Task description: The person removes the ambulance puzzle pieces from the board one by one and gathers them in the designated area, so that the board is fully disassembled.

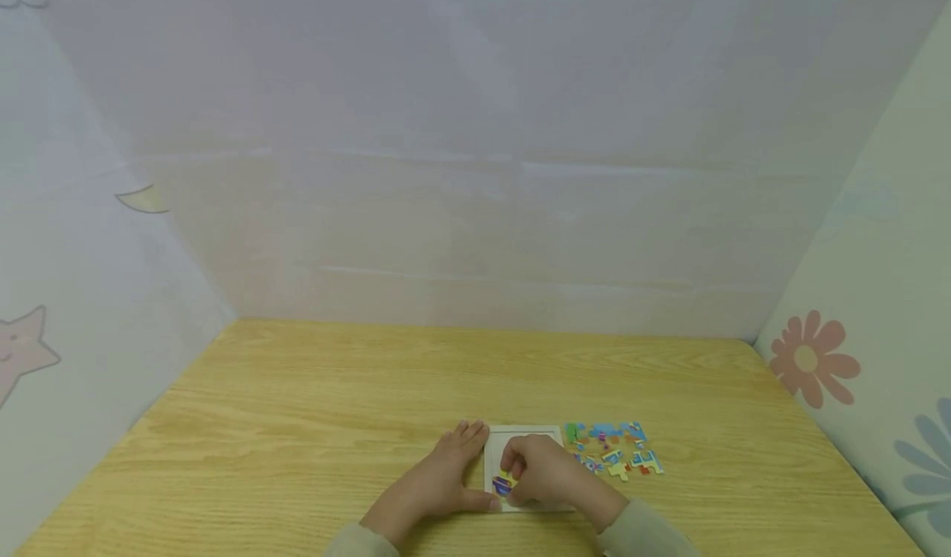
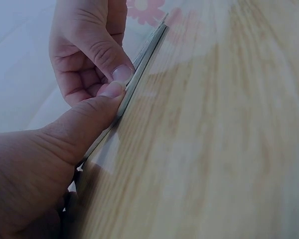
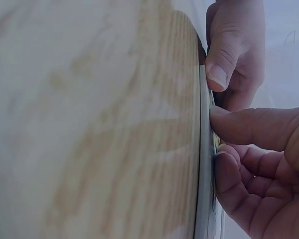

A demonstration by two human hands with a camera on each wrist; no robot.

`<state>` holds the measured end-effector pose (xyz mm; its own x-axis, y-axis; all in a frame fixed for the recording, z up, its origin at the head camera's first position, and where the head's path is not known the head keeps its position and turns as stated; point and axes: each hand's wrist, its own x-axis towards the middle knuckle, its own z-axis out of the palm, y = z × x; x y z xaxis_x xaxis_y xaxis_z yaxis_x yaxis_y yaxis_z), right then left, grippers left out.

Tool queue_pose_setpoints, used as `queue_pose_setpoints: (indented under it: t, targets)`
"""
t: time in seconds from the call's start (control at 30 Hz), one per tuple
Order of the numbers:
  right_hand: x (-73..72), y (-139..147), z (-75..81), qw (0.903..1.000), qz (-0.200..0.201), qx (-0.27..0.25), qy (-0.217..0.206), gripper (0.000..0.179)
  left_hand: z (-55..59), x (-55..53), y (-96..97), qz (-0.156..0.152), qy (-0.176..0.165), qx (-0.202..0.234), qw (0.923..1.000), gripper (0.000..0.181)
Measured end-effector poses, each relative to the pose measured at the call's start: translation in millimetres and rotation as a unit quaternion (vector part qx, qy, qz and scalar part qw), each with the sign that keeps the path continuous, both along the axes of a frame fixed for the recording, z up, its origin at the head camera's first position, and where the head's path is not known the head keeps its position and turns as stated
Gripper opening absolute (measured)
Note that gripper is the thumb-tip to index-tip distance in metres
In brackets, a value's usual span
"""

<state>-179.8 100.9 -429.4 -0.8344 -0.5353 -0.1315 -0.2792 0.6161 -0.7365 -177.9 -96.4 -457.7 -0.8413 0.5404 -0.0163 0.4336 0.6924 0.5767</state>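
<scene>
A white puzzle tray (image 1: pixel 496 451) lies near the table's front, with purple-and-yellow puzzle pieces (image 1: pixel 502 485) in its lower left corner. My left hand (image 1: pixel 449 473) rests along the tray's left side, fingers straight. Its thumb (image 2: pixel 97 112) presses on the near rim by the corner. Over the tray, my right hand (image 1: pixel 546 470) has curled fingers and pinches a puzzle piece (image 3: pixel 217 137) down at the tray's surface; the hand hides most of that piece. In the right wrist view, the thumb (image 3: pixel 254 127) and the fingertips touch the tray's face.
Several loose, colourful puzzle pieces (image 1: pixel 605 435) lie just right of the tray, some partly behind the right hand. The wooden table (image 1: pixel 334 400) reaches back to a pale cloth wall (image 1: pixel 475 210). Printed cloth with flowers (image 1: pixel 813 359) hangs at the right side.
</scene>
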Motion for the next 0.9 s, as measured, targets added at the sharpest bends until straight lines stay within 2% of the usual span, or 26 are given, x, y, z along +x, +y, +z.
queue_pose_setpoints:
  t: [0.33,0.7,0.9]
  targets:
    - [-1.5,2,-2.6,0.9998,0.002,-0.016,-0.009,0.027,2.0,0.2,-0.1,-0.002,0.003,0.002,1.0,0.101]
    - [1.6,3,-6.2,0.9993,0.008,-0.037,0.0,0.032,5.1,2.4,-0.6,0.001,-0.013,0.003,0.9999,0.102]
    - [-0.2,7,-14.3,0.9966,-0.013,-0.079,-0.017,0.027,5.8,3.2,-0.6,0.001,-0.012,-0.001,0.9999,0.102]
